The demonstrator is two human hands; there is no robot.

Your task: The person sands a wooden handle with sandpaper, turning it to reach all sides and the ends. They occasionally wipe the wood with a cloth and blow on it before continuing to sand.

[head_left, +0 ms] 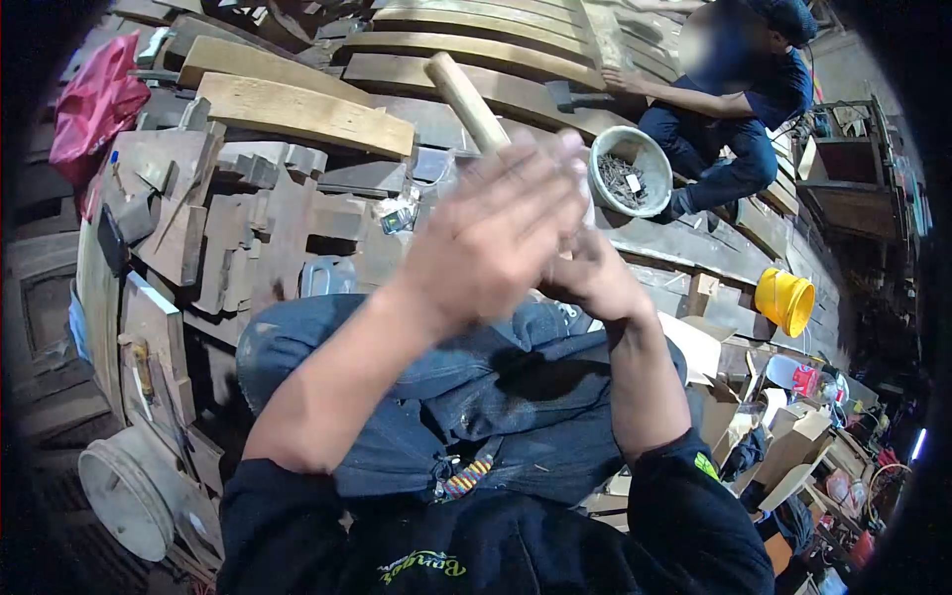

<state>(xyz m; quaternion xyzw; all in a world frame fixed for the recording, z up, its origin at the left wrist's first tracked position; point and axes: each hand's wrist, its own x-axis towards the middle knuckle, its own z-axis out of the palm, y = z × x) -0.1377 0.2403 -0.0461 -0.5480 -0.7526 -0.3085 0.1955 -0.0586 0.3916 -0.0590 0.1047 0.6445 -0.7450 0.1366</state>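
In front of my lap, my left hand (pixel 496 233) overlaps my right hand (pixel 598 280) in this view. My left fingers are stretched out toward the upper right and smeared by motion. The fingers of my right hand are mostly hidden behind the left. A pale wooden stick (pixel 466 102), like a tool handle, slants up and left from behind my left fingers; its lower end is hidden, and I cannot tell whether a hand holds it.
A co-worker (pixel 739 124) sits at the upper right by a bucket (pixel 631 171) of dark metal pieces. A hatchet-like tool (pixel 575 97) lies on boards. Wooden planks (pixel 302 114), a yellow bucket (pixel 783 301), a white bucket (pixel 124 499) and a pink bag (pixel 102 104) surround me.
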